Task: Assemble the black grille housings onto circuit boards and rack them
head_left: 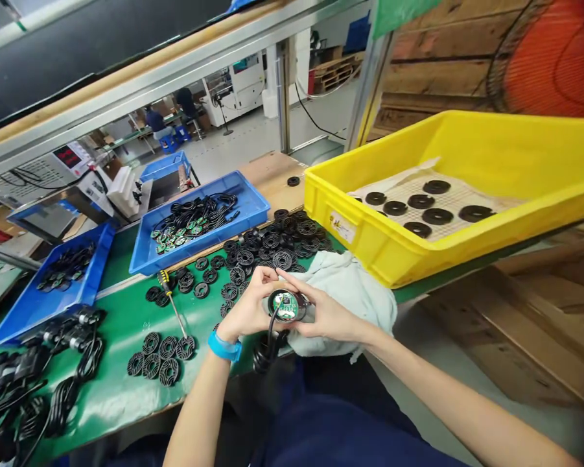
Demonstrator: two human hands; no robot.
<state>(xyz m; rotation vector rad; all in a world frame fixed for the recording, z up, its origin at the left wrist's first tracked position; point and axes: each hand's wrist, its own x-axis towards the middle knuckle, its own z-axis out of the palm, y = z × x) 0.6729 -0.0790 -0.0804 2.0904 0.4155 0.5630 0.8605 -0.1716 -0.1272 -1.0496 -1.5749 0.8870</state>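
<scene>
Both my hands hold one small round black housing (286, 305) with a green circuit board inside and a black cable (268, 342) hanging from it. My left hand (249, 305), with a blue wristband, wraps its fingers round the housing's left side. My right hand (321, 313) grips the right side, thumb on the rim. They work just above the front edge of the green bench (116, 383), over a pale grey cloth (345, 285).
A pile of black ring parts (277, 243) lies behind my hands, more rings (160, 357) and a screwdriver (172, 301) to the left. Two blue trays (199, 220) (53, 279) hold wired boards. A yellow crate (467, 188) with black discs stands at right. Cabled units (43, 370) lie far left.
</scene>
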